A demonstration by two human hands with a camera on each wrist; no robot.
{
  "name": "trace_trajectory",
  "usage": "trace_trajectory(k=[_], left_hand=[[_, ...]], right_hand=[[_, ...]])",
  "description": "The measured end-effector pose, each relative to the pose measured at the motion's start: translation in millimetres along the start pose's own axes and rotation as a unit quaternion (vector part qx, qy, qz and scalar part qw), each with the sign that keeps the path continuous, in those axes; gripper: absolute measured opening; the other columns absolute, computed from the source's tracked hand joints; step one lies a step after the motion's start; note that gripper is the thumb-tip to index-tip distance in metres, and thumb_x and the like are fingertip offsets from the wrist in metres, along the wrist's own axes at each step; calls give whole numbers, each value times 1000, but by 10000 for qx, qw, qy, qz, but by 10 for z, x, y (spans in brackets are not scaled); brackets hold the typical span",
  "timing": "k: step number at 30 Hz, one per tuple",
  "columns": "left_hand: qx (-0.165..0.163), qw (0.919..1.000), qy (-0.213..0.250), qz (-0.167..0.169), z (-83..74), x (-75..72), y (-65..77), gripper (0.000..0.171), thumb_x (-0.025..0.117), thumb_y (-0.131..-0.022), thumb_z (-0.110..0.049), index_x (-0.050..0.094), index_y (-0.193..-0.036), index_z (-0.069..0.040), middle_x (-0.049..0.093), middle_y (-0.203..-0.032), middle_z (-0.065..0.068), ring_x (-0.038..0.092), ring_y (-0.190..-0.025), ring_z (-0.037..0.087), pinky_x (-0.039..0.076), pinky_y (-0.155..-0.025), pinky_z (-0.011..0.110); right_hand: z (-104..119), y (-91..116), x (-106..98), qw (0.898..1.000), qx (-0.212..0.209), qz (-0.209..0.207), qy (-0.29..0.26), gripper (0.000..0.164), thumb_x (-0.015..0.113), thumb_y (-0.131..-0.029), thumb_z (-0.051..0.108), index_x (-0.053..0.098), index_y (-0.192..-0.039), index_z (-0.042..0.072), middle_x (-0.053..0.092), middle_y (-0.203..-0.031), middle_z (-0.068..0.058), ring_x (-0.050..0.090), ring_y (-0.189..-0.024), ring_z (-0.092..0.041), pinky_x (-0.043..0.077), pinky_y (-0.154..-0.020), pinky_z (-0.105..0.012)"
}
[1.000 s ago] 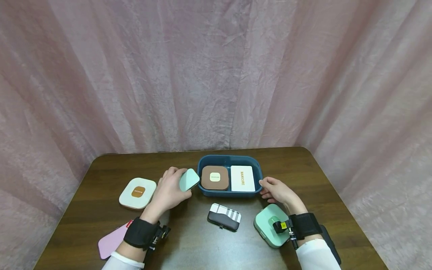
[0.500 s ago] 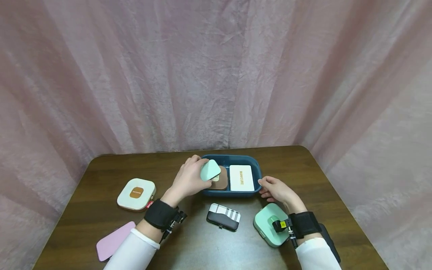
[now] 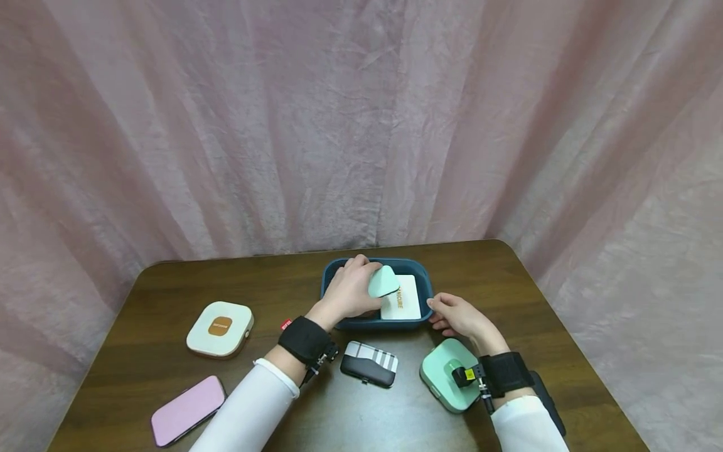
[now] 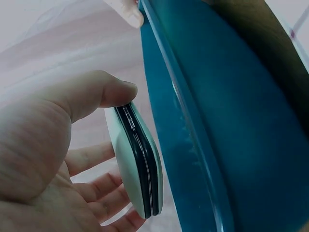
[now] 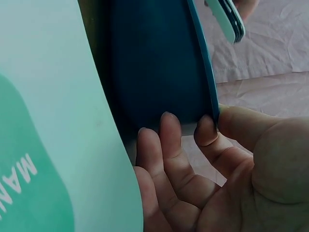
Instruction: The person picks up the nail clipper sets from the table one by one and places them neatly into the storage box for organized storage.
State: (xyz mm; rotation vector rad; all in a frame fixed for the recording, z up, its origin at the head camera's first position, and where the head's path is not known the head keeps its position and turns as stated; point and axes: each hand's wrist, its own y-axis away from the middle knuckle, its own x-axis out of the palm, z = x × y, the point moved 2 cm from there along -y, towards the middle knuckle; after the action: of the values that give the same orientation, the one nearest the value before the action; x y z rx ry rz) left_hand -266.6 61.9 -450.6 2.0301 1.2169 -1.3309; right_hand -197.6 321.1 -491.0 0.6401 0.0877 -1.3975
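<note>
My left hand grips a small mint-green hinged case between thumb and fingers, above the blue tray. In the left wrist view the case stands on edge, its dark seam and hinge facing the camera, beside the tray wall. Under it in the tray lies a white case with gold MANICURE lettering, partly covered. My left hand hides the tray's left half. At the tray's right end, my right hand pinches the rim between thumb and index finger, the other fingers curled below.
On the wooden table, a white case and a pink case lie at left. A black-and-plaid case sits in front of the tray. A larger mint case is under my right wrist. A pink curtain hangs behind.
My left hand has carried the mint-green case rightward from left of the tray, over the brown case, to above the white one. The right hand keeps its pinch on the rim.
</note>
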Motion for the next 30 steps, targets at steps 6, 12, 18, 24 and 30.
trace_trajectory(k=[6, 12, 18, 24, 30], left_hand=[[136, 9996, -56, 220, -111, 99, -90, 69, 89, -87, -35, 64, -147, -13, 60, -133, 10, 55, -113, 28, 48, -90, 44], [164, 9994, -135, 285, -157, 176, -168, 68, 89, -87, -31, 64, -147, -12, 59, -132, 10, 54, -114, 27, 45, -92, 43], [220, 9986, -207, 434, -241, 235, -268, 70, 89, -88, -28, 62, -150, -12, 58, -137, 11, 52, -117, 28, 45, -95, 44], [295, 9972, -327, 610, -337, 287, -366, 71, 88, -89, -24, 60, -152, -13, 56, -141, 12, 52, -121, 28, 45, -100, 44], [300, 9955, -545, 717, -399, 314, -419, 65, 86, -90, -21, 62, -150, -12, 57, -142, 13, 53, -121, 29, 46, -100, 45]], right_hand=[[-2, 28, 3, 10000, 44, 17, 65, 32, 53, -113, 36, 61, -106, 6, 68, -104, -14, 67, -94, -27, 52, -75, -40], [2, 34, 23, 10000, 30, 54, 66, 31, 54, -113, 36, 62, -105, 7, 68, -103, -13, 67, -93, -26, 53, -76, -40], [-10, 36, 29, 9999, 16, 83, 117, 30, 52, -114, 33, 62, -104, 7, 68, -102, -12, 67, -92, -26, 53, -76, -40], [-11, 61, 49, 9999, 49, 67, 67, 31, 52, -114, 35, 62, -104, 7, 67, -102, -13, 67, -93, -26, 52, -75, -39], [-6, 79, 70, 10000, 11, 40, 75, 33, 52, -114, 37, 62, -105, 6, 67, -102, -13, 66, -93, -26, 52, -75, -39]])
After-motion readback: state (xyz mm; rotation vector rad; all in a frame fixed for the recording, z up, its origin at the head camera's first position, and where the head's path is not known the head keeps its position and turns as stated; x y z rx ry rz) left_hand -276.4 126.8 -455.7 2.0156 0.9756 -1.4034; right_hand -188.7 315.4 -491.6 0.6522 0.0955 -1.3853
